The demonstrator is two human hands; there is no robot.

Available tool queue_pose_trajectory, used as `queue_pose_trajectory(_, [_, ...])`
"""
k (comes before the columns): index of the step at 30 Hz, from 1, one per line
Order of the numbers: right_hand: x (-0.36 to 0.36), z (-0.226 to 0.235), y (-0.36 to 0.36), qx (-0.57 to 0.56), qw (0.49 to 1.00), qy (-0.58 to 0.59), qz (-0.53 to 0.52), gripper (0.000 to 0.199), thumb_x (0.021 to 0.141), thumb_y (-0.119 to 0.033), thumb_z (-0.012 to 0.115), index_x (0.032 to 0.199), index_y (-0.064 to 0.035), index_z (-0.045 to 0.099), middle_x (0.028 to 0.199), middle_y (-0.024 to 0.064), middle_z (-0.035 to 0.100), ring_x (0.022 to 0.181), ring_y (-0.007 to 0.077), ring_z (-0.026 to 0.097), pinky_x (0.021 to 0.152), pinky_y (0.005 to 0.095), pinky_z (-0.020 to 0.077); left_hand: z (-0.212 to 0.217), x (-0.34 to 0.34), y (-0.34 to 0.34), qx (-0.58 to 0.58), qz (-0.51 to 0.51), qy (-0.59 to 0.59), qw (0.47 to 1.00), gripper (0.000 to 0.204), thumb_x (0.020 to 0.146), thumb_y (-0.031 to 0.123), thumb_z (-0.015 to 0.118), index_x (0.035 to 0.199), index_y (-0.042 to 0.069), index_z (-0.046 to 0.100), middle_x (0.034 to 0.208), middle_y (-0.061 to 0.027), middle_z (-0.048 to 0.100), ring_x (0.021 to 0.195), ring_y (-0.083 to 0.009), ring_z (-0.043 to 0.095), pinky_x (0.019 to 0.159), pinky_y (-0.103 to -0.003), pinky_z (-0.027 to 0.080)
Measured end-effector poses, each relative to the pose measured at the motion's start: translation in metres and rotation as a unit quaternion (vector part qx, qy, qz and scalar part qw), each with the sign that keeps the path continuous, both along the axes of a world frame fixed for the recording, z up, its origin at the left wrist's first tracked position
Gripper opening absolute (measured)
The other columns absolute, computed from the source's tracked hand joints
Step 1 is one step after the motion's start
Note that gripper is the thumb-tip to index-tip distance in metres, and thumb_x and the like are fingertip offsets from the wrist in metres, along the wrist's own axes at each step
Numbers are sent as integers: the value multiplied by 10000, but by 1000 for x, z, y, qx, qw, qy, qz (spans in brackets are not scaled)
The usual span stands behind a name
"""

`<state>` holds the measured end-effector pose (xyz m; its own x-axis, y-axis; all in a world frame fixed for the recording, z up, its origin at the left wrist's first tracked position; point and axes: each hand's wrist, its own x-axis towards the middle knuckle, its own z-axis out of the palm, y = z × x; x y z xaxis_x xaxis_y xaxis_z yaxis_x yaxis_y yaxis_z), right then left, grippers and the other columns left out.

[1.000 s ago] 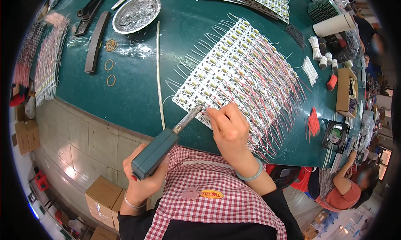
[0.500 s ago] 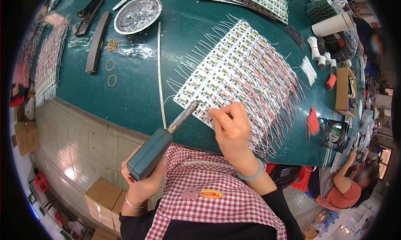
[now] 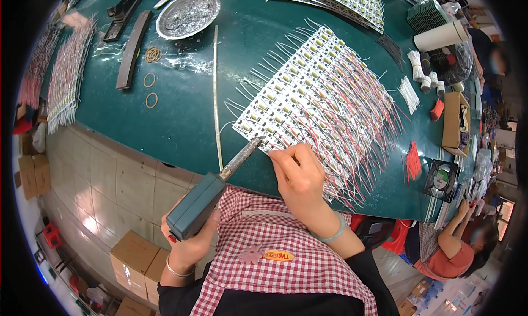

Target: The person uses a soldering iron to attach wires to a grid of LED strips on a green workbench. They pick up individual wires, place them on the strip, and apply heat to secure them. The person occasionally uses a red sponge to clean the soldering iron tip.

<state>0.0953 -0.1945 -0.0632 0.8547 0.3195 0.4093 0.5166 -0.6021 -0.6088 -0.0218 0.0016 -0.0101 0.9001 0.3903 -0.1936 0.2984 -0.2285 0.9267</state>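
Observation:
My left hand (image 3: 192,242) is wrapped round the dark green handle of a soldering gun (image 3: 197,201). Its grey metal barrel slants up to the right, and the narrow tip meets the near-left corner of a white circuit board panel (image 3: 269,108). Rows of small yellowish parts cover the panel, with white wires sticking out on its left and red and white wires (image 3: 357,118) massed on its right. My right hand (image 3: 300,178) is closed in a pinch at the panel's near edge, just right of the tip, apparently on a thin wire mostly hidden by the fingertips.
Left of the panel, a pale strip (image 3: 218,96) lies on the green table (image 3: 181,118). Beyond are a metal bowl (image 3: 212,20), rubber bands (image 3: 151,100) and a dark bar (image 3: 133,52). Red wires (image 3: 413,162) and a small fan (image 3: 441,179) lie right. A co-worker (image 3: 456,250) sits at far right.
My right hand has drawn slightly left and down along the panel's near edge. The tip stays at the same corner, while the whole table view has shifted a little to the right.

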Motion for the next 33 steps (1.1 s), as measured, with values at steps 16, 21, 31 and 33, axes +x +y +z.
queue_pose_trajectory(16, [1,-5,2,6,1000,-2,-6,193,751,54,742,921,-19,686,813,95,581,709,253,599,582,348,489,-5,0,1,48,-47,-50,996,198,738,-39,752,919,-81,683,829,-114,682,678,-149,649,598,-264,500])
queue_pose_trajectory(21, [1,-5,2,5,1000,-3,-6,193,751,52,743,923,-14,687,815,96,580,710,253,600,584,350,489,-6,3,0,76,-66,-70,992,178,728,-53,738,895,-72,680,809,-104,665,645,-146,631,570,-263,483])
queue_pose_trajectory(31, [1,-3,3,3,1000,-1,-8,174,753,49,742,910,-4,687,813,97,578,715,257,597,600,353,490,-1,2,3,102,-79,-50,990,180,723,-43,732,898,-66,692,792,-110,659,626,-161,624,565,-268,488])
queue_pose_trajectory(33, [1,-3,4,3,1000,-2,-7,171,754,49,741,908,-2,687,811,98,577,715,257,596,601,353,490,-1,-2,5,96,-69,-35,992,195,723,-39,735,913,-67,697,802,-117,668,640,-171,637,582,-270,500])
